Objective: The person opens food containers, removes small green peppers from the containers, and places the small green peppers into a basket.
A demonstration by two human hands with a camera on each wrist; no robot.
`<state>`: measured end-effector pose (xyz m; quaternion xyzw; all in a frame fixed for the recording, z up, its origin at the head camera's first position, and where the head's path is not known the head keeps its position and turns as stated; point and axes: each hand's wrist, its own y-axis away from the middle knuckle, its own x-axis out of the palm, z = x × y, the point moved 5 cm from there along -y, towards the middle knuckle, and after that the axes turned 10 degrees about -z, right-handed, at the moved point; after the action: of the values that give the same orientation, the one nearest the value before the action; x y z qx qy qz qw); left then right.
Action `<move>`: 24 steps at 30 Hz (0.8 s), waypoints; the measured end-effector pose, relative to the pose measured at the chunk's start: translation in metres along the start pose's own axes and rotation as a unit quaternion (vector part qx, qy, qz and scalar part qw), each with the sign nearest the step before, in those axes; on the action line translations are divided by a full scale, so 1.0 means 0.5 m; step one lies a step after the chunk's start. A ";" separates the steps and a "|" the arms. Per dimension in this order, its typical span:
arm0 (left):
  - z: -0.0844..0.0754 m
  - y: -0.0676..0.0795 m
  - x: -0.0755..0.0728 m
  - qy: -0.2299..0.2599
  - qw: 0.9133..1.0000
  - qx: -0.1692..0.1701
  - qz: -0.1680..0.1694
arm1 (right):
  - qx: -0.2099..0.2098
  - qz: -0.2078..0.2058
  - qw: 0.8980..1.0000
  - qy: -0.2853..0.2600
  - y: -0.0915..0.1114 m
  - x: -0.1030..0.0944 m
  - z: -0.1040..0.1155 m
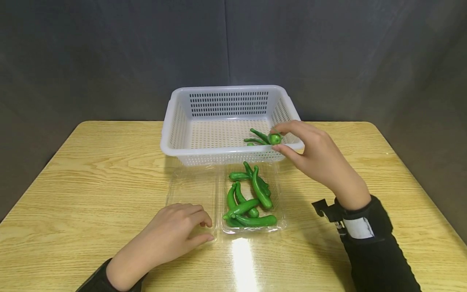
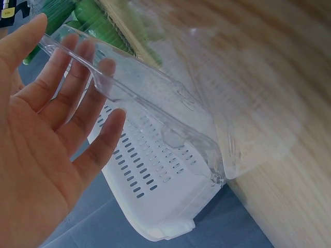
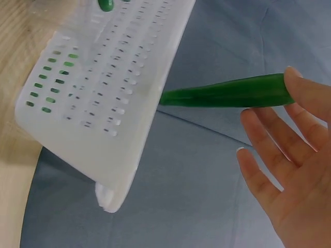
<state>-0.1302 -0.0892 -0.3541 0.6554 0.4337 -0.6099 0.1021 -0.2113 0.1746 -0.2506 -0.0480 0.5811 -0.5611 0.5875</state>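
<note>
Around the wrist below the right hand (image 1: 317, 156) sits a thick black band (image 1: 382, 217), bearing a four-sided white patch (image 1: 357, 228) smudged dark along one edge, with a notched black strap end (image 1: 321, 207) jutting from the inner side. Beneath it runs a black sleeve (image 1: 379, 263), its outer edge wavy like gathered cloth. The left hand (image 1: 173, 231) has a smooth black cuff (image 1: 107, 276) at its wrist, only partly visible.

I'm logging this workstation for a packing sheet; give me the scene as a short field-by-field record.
Basket: white, perforated, behind the clamshell; some long green peppers inside
Clamshell: clear, open; more peppers in its right half
Right hand: pinching a pepper at the basket's near right corner
Left hand: at the lid's near edge; contact unclear
</note>
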 end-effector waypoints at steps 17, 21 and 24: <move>0.000 0.000 0.000 0.000 1.000 0.005 -0.009 | 0.037 0.027 0.998 0.033 0.008 0.029 -0.047; 0.000 0.000 -0.001 0.000 1.000 0.005 -0.008 | 0.045 0.033 0.998 0.033 0.010 0.038 -0.058; 0.000 0.000 -0.001 0.000 1.000 0.005 -0.008 | 0.049 0.038 0.997 0.037 0.012 0.044 -0.066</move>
<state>-0.1304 -0.0895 -0.3539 0.6525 0.4360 -0.6128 0.0934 -0.2384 0.1808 -0.2793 0.0245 0.5756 -0.5675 0.5882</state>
